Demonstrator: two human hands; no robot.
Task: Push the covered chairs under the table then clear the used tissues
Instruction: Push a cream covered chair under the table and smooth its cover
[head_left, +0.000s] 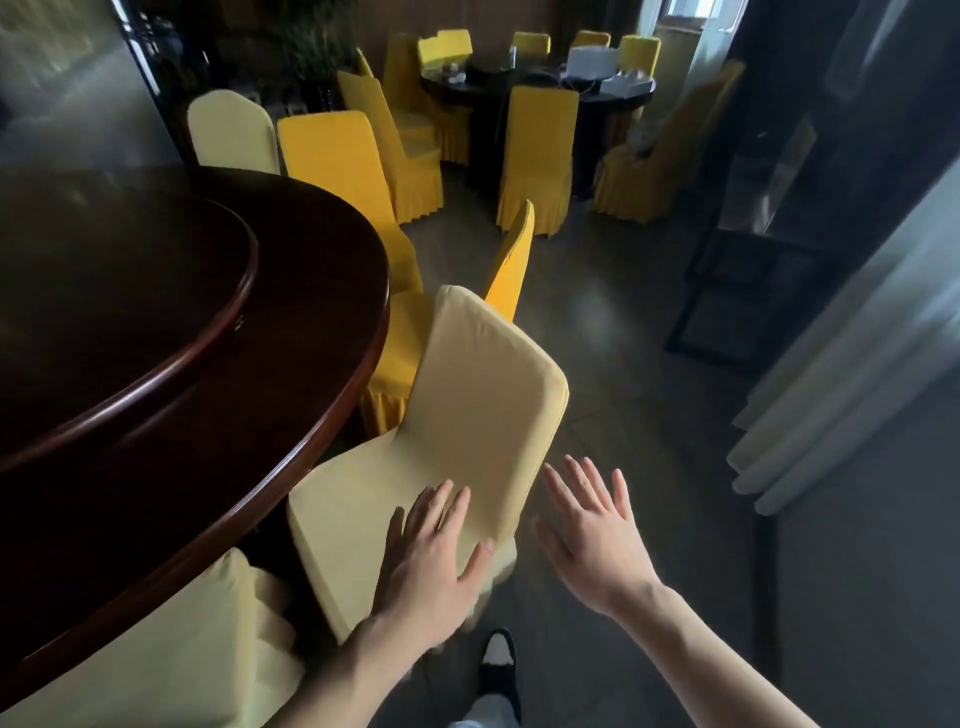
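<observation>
Dim and grey-floored, the dining room holds a round dark wooden tabletop (291, 332) ringed with chairs in yellow covers; a second table (535, 88) with more yellow chairs stands well apart at the back. Nearest the person, a pale covered chair (467, 415) sits turned at an angle, its seat just at the table's edge. The left hand (431, 561) lies flat on the seat's outer side, fingers straight, gripping nothing. The right hand (592, 530) hovers beside the chair, spread and empty. The loose cover will likely slide over the frame, so pressing on the firm backrest top or seat edge seems wiser. No tissues are visible.
</observation>
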